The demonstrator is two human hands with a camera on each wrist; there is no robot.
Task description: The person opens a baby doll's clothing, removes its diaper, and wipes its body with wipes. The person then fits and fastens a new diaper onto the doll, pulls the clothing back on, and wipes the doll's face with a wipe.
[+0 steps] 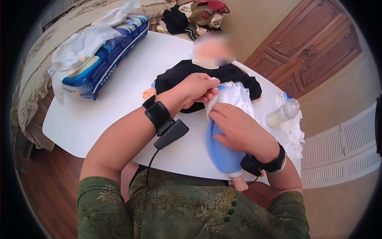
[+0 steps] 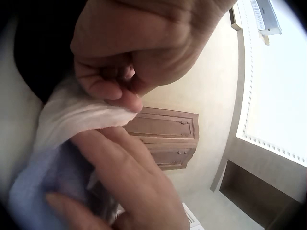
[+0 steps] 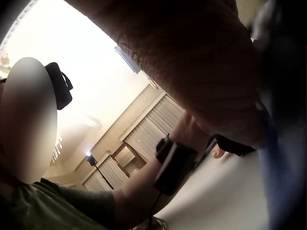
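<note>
A baby doll [image 1: 207, 79] lies on its back on a white round table [image 1: 99, 115], head toward twelve o'clock and feet toward six o'clock, at the centre of the head view. It wears a black long-sleeved top and light blue trousers [image 1: 223, 153], with a white nappy [image 1: 238, 95] around its middle. One bare foot shows at the table's near edge.

The left hand [image 1: 195, 91] rests on the doll's waist, its thumb and fingers pinching a flap of the white nappy; the left wrist view shows the fingertips [image 2: 108, 86] closed on the white fabric. The right hand [image 1: 238, 129] lies on the doll's hip at about five o'clock from the left hand, fingers nearly straight, pressing flat on the nappy edge and the blue trousers. Each wrist carries one black strap with a camera, two in all.

At three o'clock from the doll, one baby bottle [image 1: 282, 113] lies on its side on a white cloth [image 1: 294, 133], holding pale liquid. At ten o'clock, one opened blue plastic pack [image 1: 105, 55] of nappies lies on the table, white nappies spilling from its torn top. Its side bears white lettering, too distorted to read with certainty. At twelve o'clock, beyond the table, sits one pile of clothes [image 1: 195, 16] in dark, tan and red. The person wears a green patterned top.
</note>
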